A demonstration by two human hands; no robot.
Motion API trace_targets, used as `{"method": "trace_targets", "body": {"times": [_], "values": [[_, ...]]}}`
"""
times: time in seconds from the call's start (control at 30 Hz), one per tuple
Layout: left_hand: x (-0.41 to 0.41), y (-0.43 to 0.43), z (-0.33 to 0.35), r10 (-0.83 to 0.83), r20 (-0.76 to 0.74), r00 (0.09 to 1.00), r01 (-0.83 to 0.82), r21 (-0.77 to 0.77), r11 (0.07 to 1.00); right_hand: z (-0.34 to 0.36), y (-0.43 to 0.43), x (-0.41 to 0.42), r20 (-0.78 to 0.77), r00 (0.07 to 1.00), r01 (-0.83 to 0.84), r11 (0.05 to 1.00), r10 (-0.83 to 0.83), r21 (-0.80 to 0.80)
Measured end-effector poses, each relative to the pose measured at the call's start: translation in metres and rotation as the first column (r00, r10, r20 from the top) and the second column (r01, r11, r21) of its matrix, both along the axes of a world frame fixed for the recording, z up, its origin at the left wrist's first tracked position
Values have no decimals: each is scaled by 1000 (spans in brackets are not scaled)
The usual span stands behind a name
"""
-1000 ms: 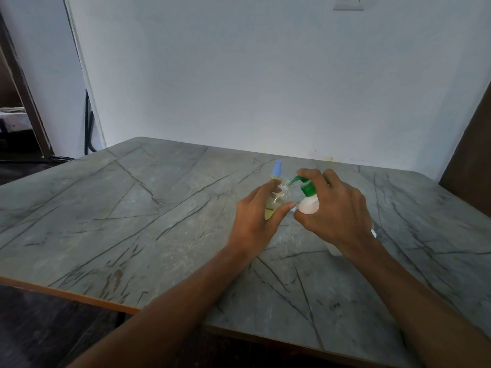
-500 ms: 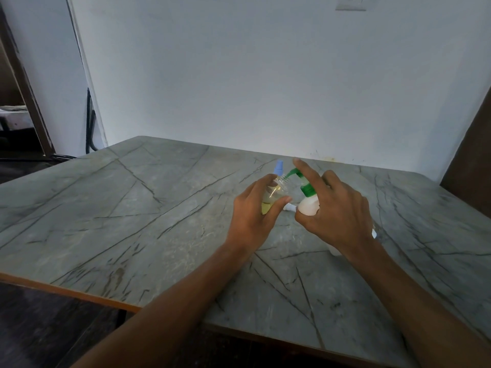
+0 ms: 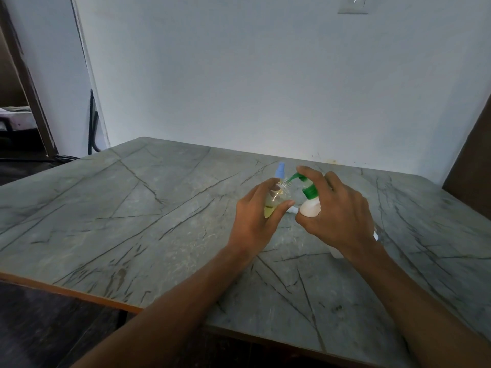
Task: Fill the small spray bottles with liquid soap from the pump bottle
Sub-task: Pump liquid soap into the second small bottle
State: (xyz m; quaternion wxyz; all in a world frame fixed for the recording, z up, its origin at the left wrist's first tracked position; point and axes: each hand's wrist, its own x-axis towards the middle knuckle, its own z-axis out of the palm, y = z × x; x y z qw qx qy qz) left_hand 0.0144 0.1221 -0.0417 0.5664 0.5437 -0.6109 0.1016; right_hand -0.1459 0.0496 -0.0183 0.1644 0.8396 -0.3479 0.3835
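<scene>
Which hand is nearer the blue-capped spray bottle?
Left. The left hand holds the clear bottle just in front of the blue-capped spray bottle; the right hand grips the pump bottle farther right.

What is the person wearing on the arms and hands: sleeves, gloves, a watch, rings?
Nothing that shows. The left hand and right hand are bare: no gloves, no rings visible. The left forearm and right forearm are bare down to the picture's edge, with no sleeve, watch or bracelet at either wrist.
</scene>
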Motion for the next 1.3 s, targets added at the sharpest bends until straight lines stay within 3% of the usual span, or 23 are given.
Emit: {"method": "trace_targets", "body": {"times": [0.33, 0.57, 1.3], "values": [[-3, 0, -3, -36, 43, 998, 36, 18, 999, -1, -5, -2, 40, 998, -38, 999, 39, -29], [-1, 1, 0, -23, -6, 1000, 23, -22, 999, -2, 2, -1, 12, 1000, 23, 999, -22, -23], [0, -1, -1, -28, -20, 999, 28, 5, 1000, -1, 0, 0, -2, 1000, 0, 1000, 0, -27]]}}
